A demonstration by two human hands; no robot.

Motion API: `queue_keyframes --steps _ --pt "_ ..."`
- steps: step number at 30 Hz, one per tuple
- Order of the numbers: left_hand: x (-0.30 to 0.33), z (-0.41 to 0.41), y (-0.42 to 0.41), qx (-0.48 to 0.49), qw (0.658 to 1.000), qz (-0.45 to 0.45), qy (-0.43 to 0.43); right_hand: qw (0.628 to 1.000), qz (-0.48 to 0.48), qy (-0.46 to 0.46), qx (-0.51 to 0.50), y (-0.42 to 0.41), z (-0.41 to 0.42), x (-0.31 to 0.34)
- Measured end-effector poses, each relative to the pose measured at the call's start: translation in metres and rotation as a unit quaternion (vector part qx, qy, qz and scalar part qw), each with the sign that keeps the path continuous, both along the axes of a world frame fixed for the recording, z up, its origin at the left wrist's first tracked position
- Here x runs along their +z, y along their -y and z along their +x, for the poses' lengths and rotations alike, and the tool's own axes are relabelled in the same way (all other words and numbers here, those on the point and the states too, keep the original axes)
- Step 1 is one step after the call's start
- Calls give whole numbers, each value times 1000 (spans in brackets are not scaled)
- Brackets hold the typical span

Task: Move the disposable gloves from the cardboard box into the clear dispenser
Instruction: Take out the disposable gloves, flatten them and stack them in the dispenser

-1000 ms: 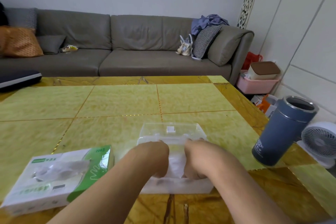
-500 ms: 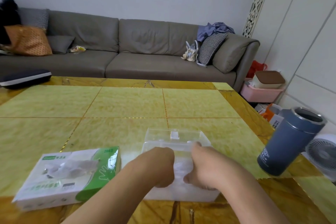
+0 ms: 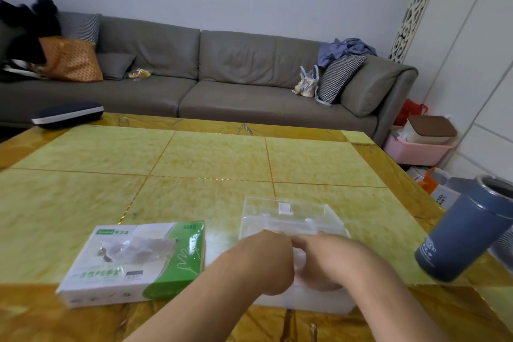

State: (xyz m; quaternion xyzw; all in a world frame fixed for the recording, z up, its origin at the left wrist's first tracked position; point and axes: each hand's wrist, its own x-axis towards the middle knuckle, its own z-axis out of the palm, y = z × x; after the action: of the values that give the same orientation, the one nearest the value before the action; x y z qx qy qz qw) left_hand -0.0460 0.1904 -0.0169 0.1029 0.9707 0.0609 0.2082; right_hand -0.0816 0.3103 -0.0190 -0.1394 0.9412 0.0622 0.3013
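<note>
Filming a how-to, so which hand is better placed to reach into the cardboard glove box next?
Probably the left hand: the cardboard box lies on its side, while the right hand is farther, over the clear dispenser.

Both hands over clear plastic dispenser box (image 3: 288, 219) at table's (image 3: 194, 164) near edge. L hand (image 3: 261, 264) and R hand (image 3: 324, 261) curled, knuckles touching, fingers hidden. White-green cardboard glove box (image 3: 133, 261) just left, thin gloves (image 3: 138, 247) poking from top slot. Blue-grey metal tumbler (image 3: 463, 233) at right.

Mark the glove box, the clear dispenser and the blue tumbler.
glove box (image 3: 133, 261): head view, on its white top face near the opening.
clear dispenser (image 3: 286, 216): head view, on its far transparent wall.
blue tumbler (image 3: 463, 233): head view, on the middle of its blue side.
</note>
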Motion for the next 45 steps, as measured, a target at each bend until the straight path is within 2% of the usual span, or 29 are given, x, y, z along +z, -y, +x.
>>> queue_keyframes --steps 3,6,8,10,11,13,15,17,21,23,24,25,28,31,33,35,37,38,40,42,44,45 --pt "4 15 16 -42 991 31 -120 995 -40 -84 -25 -8 6 -1" --pt "1 27 48 -65 951 99 -286 981 -58 -181 -42 -12 13 4" --pt "-1 35 80 14 922 166 -351 974 -63 -211 -43 -10 18 8" --pt "-5 43 120 107 894 195 -389 972 -65 -225 -39 -3 23 13" --pt "-7 48 141 144 892 188 -386 969 -62 -237 -35 0 25 15" --pt "-11 53 181 195 914 148 -322 960 -68 -270 -37 8 26 18" --pt "-15 57 208 222 938 119 -239 949 -70 -303 -47 15 28 19" --pt "-19 57 219 233 941 131 -209 929 -87 -355 -60 23 28 18" --pt "-21 54 222 253 924 177 -224 828 -228 -511 -41 46 39 10" --pt "-17 54 220 276 900 219 -255 792 -295 -535 8 63 48 6" --pt "-15 54 219 290 885 241 -274 789 -320 -524 38 72 51 0" --pt "-12 53 218 302 869 267 -288 801 -334 -492 69 81 55 -6" --pt "-8 53 211 318 821 363 -307 861 -358 -324 159 108 71 -22" --pt "-3 55 203 321 765 442 -342 897 -350 -213 165 124 79 -35" --pt "2 57 201 327 708 509 -364 905 -333 -203 171 127 76 -37" --pt "8 59 199 331 646 597 -343 905 -366 -179 123 124 73 -32" --pt "12 60 194 327 610 663 -287 885 -434 -158 64 117 70 -27" --pt "15 60 190 322 601 686 -255 861 -488 -139 26 114 67 -24" --pt "15 61 180 301 592 723 -192 780 -619 -65 -62 106 61 -11" --pt "11 62 170 279 612 723 -154 695 -708 21 -120 96 52 3" --pt "6 63 160 270 640 706 -139 663 -737 44 -121 89 47 11" --pt "3 62 154 268 640 709 -129 649 -749 45 -127 87 47 13"
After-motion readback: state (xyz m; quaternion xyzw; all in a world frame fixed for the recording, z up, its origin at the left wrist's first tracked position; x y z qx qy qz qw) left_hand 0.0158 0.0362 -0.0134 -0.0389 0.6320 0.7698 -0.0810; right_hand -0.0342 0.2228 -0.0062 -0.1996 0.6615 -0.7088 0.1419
